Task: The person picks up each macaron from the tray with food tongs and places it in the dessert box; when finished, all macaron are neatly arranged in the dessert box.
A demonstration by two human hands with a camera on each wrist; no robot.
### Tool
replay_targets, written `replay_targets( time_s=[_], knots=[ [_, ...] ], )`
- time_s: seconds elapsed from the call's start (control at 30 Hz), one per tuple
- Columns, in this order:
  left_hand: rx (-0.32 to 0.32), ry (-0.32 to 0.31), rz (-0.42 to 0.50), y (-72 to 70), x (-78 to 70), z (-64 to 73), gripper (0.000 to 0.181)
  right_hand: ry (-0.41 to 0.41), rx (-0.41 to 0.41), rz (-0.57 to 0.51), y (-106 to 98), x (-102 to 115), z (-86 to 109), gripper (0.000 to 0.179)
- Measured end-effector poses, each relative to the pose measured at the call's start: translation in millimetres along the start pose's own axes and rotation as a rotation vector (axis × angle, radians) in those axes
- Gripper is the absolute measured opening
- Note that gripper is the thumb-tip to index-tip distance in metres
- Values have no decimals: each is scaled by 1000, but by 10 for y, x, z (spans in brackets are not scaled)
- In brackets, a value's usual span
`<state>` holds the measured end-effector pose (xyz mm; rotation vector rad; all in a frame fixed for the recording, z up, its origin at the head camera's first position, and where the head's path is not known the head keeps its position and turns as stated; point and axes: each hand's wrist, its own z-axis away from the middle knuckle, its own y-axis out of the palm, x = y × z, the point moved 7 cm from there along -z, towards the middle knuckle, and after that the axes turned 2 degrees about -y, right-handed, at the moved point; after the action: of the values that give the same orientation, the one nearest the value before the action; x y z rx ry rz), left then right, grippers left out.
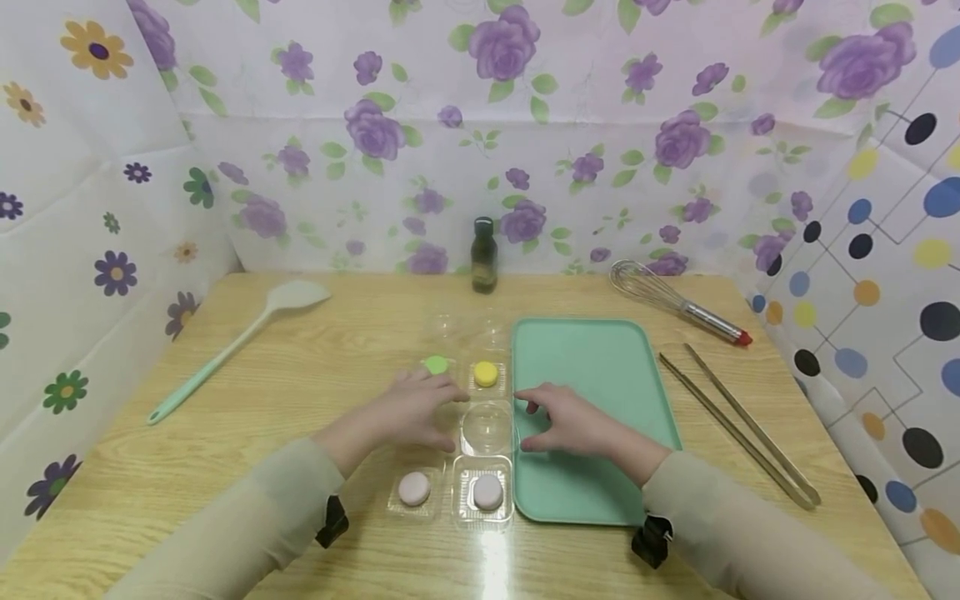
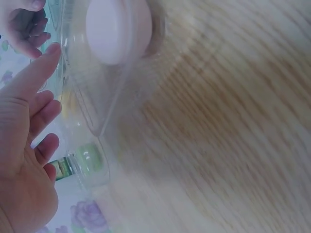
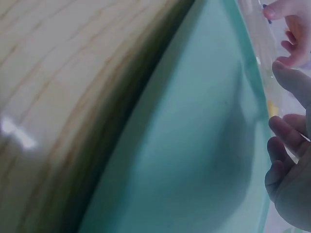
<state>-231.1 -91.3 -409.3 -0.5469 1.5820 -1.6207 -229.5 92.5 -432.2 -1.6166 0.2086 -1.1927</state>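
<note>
My left hand (image 1: 420,410) hovers with fingers spread over the left column of clear plastic boxes, close to a green macaron (image 1: 436,364). My right hand (image 1: 570,422) reaches over the left side of the turquoise tray (image 1: 600,492), fingers loosely bent, facing the left hand. Between them lies a clear lid (image 1: 487,427), joined to the box (image 1: 482,518) that holds a lilac macaron (image 1: 488,492). A yellow macaron (image 1: 485,374) sits in the box behind it. Near my left wrist is a pale pink macaron (image 1: 414,488), also seen large in the left wrist view. Neither hand holds anything.
A spatula (image 1: 240,343) with a pale green handle lies at the left. Metal tongs (image 1: 738,425) rest right of the tray, with a whisk (image 1: 675,300) behind them. A dark bottle (image 1: 483,257) stands at the back edge, before a flowered cloth (image 1: 300,217).
</note>
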Motion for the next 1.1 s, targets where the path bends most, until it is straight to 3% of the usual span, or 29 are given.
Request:
replay_targets(
  time_s=[0.2,0.67,0.9,1.1],
  knots=[
    [-4,9,-10,16,-28,-12,73,-38,-9,21,42,34,-21,79],
    [-15,2,4,31,-6,-58,75,-16,-43,-15,61,44,-34,70],
    [-62,-25,153,-97,-2,-23,76,35,-55,-266,46,14,-2,76],
    [-94,-29,239,-164,-18,18,81,-24,-55,-421,32,72,-1,87]
  ],
)
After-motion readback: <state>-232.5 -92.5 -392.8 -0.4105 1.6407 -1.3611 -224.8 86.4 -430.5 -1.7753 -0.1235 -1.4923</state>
